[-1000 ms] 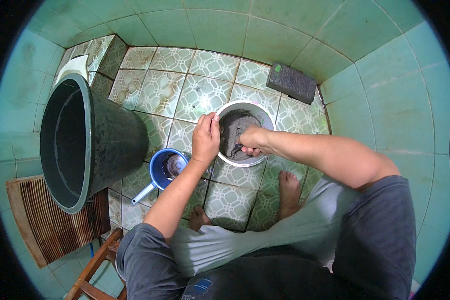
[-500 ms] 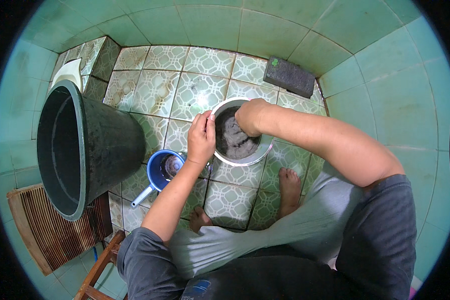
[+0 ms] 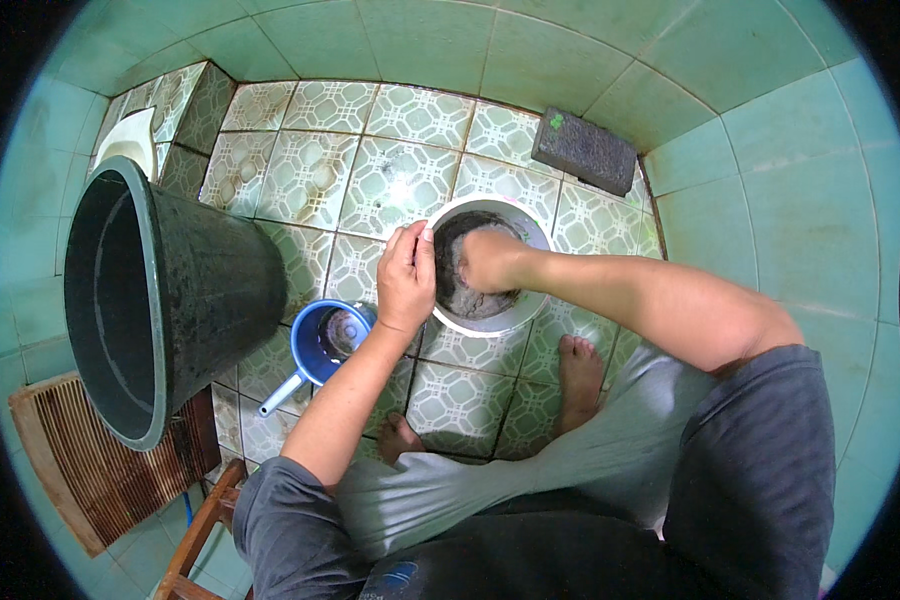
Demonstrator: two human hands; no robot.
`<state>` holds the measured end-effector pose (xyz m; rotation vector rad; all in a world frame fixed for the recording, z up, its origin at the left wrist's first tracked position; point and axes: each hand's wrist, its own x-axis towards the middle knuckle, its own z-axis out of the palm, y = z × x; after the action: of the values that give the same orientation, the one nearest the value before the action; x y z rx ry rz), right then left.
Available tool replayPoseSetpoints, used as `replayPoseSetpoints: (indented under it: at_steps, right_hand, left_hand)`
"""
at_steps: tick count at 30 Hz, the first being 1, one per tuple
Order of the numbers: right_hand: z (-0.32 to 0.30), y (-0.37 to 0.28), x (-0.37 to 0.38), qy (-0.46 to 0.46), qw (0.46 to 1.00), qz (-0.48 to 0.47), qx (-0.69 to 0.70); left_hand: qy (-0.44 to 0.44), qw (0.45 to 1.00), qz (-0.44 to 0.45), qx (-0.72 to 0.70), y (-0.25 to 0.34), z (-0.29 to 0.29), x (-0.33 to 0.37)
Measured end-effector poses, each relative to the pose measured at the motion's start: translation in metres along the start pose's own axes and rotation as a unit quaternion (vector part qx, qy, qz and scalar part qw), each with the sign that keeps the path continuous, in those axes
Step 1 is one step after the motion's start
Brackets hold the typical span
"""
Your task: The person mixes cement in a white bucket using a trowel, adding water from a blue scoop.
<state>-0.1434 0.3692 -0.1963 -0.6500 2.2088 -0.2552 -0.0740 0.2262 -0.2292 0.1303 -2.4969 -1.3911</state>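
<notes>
A round white basin (image 3: pixel 540 224) stands on the tiled floor between my arms. Inside it lies a wet grey mass (image 3: pixel 478 302) with darker grey liquid round the side; whether it is paste or cloth I cannot tell. My left hand (image 3: pixel 407 278) grips the basin's left rim, thumb and fingers closed on it. Down in the basin, my right hand (image 3: pixel 492 262) is pushed into the grey mass, its fingers sunk out of sight. A blue dipper (image 3: pixel 306 345) with a long handle sits just left of my left forearm.
At the left looms a large dark tub (image 3: pixel 225 285), tilted in view. Below it leans a wooden washboard (image 3: pixel 95 465), near a wooden frame (image 3: pixel 205 535). A dark rectangular block (image 3: pixel 585 152) lies by the far wall. My bare feet (image 3: pixel 578 378) are close to the basin.
My right hand has moved left and down within the basin, deeper into the grey mass. My left hand keeps its hold on the rim. The view has shifted slightly.
</notes>
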Motion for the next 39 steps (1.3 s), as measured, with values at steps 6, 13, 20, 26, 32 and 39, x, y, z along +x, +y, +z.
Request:
replayPoseSetpoints:
  at_steps: [6,13,20,26,32,39]
  right_hand:
    - [-0.037,0.011,0.018,0.018,0.98,0.131,0.151]
    - [0.014,0.012,0.021,-0.066,0.996,0.008,0.055]
    - [-0.026,-0.022,-0.023,-0.091,0.972,-0.043,-0.213]
    - [-0.053,-0.018,-0.015,0.027,0.982,-0.041,-0.184]
    - [-0.014,-0.016,-0.008,-0.029,0.96,-0.152,-0.235]
    - [-0.046,-0.01,-0.02,-0.079,0.961,-0.084,-0.25]
  left_hand:
    - [0.0,1.0,0.009,0.001,-0.002,-0.001,0.0]
    - [0.005,1.0,0.016,-0.019,0.003,0.002,0.002]
    - [0.002,1.0,0.004,-0.003,0.0,0.001,0.0]
    - [0.013,1.0,0.016,0.009,0.001,0.003,0.0]
    - [0.009,1.0,0.001,-0.005,0.004,0.007,-0.001]
    - [0.02,1.0,0.013,0.007,0.001,0.008,0.0]
